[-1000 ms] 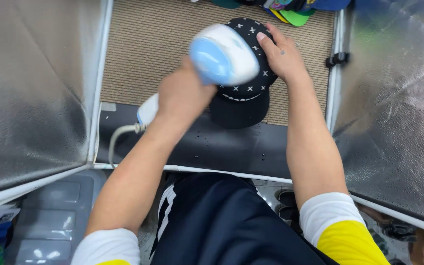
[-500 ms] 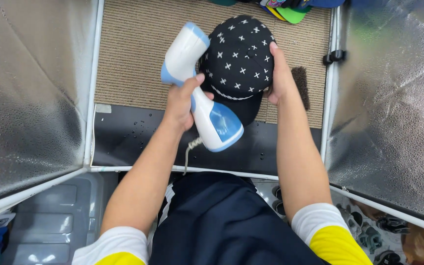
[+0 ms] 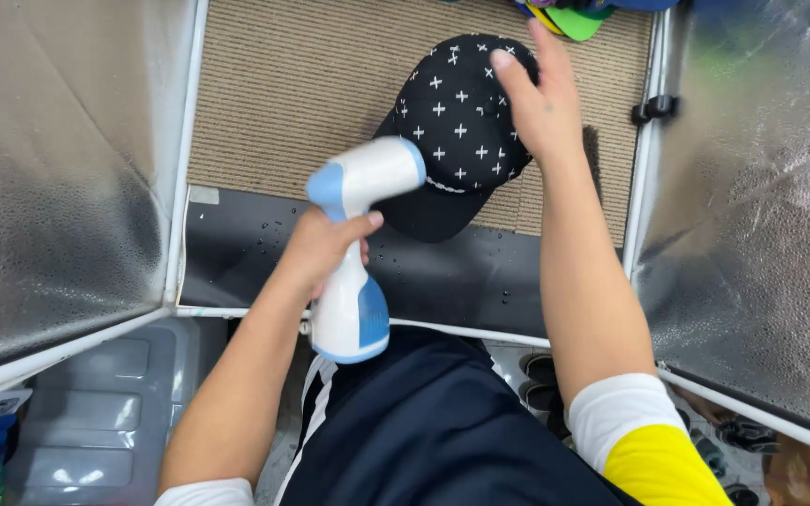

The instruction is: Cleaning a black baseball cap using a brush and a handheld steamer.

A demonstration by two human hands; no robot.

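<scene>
Between silvery panels, on the ribbed mat (image 3: 311,84), the steamer (image 3: 353,248) (gripped by the left hand (image 3: 321,251)) has been swung with its head toward 12 o'clock, while the cap (image 3: 457,126) is pressed by the flat, open right hand (image 3: 536,98).

I count one black cap (image 3: 461,131) with white crosses, and I take it as my landmark. One white and blue handheld steamer (image 3: 353,253) sits just left of the cap. Two hands: my left hand (image 3: 325,248) left of the cap, my right hand (image 3: 536,103) on its right side. Two silvery foil panels (image 3: 58,169) flank it, and one beige mat (image 3: 302,84) lies under the cap
</scene>
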